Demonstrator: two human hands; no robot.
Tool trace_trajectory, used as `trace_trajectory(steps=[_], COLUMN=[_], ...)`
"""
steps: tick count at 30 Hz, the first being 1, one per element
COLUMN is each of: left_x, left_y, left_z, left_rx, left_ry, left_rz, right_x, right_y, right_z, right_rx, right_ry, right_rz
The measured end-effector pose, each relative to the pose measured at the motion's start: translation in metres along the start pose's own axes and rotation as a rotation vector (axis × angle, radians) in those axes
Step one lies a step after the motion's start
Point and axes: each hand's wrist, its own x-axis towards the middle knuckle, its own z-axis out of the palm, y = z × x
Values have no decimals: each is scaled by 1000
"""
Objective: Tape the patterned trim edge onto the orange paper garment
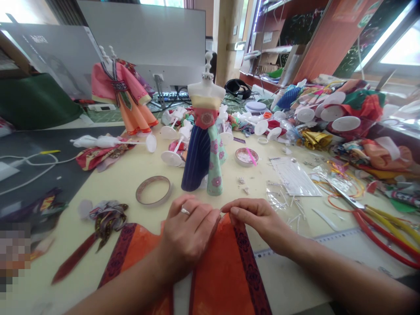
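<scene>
An orange cloth garment piece [219, 280] with dark red patterned bands lies at the table's front, its top edge raised between my hands. My left hand [188, 232], a ring on one finger, is closed over that edge and hides part of it. Thumb and forefinger of my right hand [259, 218] pinch at the upper right corner, close to my left fingertips. Whether a small item sits between the fingertips cannot be made out. Just beyond stands a white dress form [206, 94] in a red top, with a navy and a mint floral skirt panel [215, 175].
A tape roll [153, 190] lies left of the form, and a small round dish [246, 156] to its right. Red-handled scissors [370, 223] and a ruler [341, 234] lie at right. A dressed pink figure [121, 96] stands behind. Cloth scraps [110, 218] lie at left.
</scene>
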Motion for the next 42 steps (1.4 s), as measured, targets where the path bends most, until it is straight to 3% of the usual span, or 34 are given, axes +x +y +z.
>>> trace_trajectory(steps=[10, 13, 18, 23, 31, 42], left_x=[3, 4, 2, 2, -1, -1], left_y=[0, 2, 8, 13, 13, 12], left_z=[1, 3, 7, 9, 17, 20], left_rx=[-3, -66, -150, -154, -126, -112], left_ry=[21, 12, -117, -219, -348, -415], left_rz=[-40, -113, -211, -265, -276, -260], right_x=[-1, -3, -12, -17, -21, -22], right_y=[2, -4, -15, -13, -12, -11], right_z=[-1, -7, -15, -11, -9, -7], right_rx=[-102, -266, -700, -982, -1092, -1119], right_ry=[19, -1, -209, -302, -312, -314], right_rz=[-25, -84, -159, -219, -239, -227])
